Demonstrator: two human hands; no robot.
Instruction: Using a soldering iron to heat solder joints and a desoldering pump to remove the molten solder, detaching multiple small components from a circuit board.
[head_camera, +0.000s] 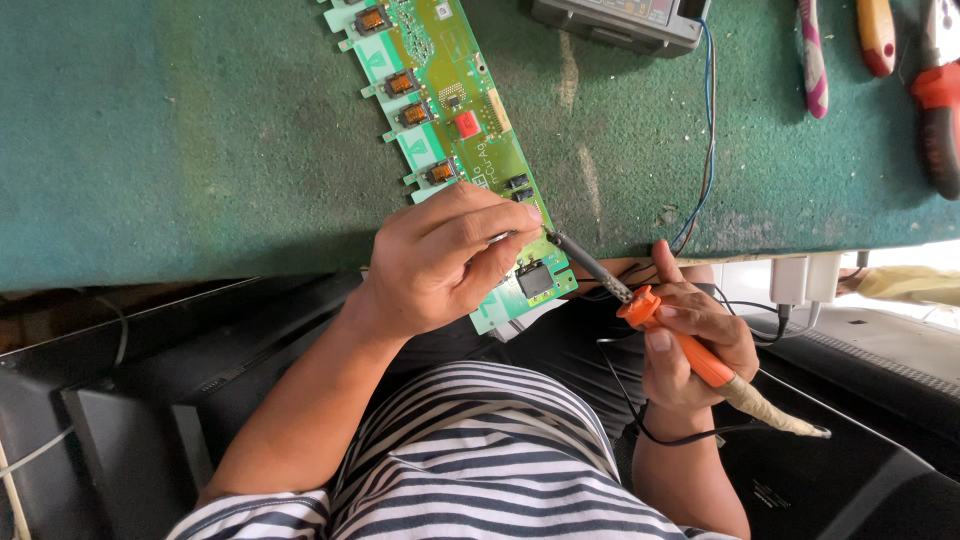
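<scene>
A long green circuit board (440, 90) lies slanted on the green bench mat, its near end hanging over the bench edge. My left hand (445, 262) rests on that near end and holds it down. Its thumb and forefinger are pinched together beside a black component (534, 279). I cannot make out anything thin between the fingertips. My right hand (697, 350) grips the orange handle of a soldering iron (668, 334). The iron's dark metal tip touches the board just past my left forefinger. The iron's taped cord end sticks out to the right.
A grey meter (620, 22) stands at the top edge, with thin blue wires (709, 130) running down towards my right hand. Hand tools with pink, orange and red handles (938, 110) lie at the top right. A white plug block (800, 280) hangs at the bench edge. Black panels lie below.
</scene>
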